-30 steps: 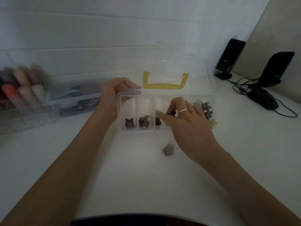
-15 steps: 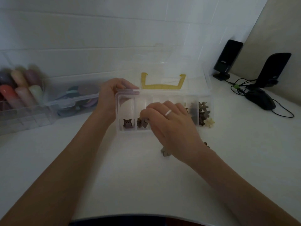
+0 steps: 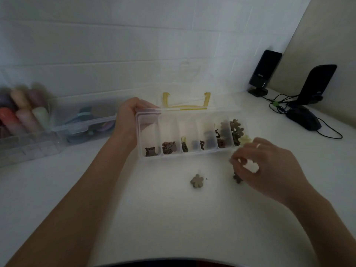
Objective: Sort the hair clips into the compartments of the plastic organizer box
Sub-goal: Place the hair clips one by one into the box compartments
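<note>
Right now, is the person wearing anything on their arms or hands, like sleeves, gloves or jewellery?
Both forearms are bare, with no sleeves, gloves, watch or bracelet in view. The only thing worn is a thin pale ring on one of the fingers of the right hand. The left hand shows no ring from this angle.

bare forearms, no sleeves, pale ring on right hand [image 3: 269,168]

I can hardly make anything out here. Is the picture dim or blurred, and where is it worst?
Head view: dim overall; the right hand is motion-smeared, with washed-out bright fingertips; the colourful items at far left are blurred; the organizer box and the flower clip stay fairly sharp; wide-angle bending curves the table edge.
</note>
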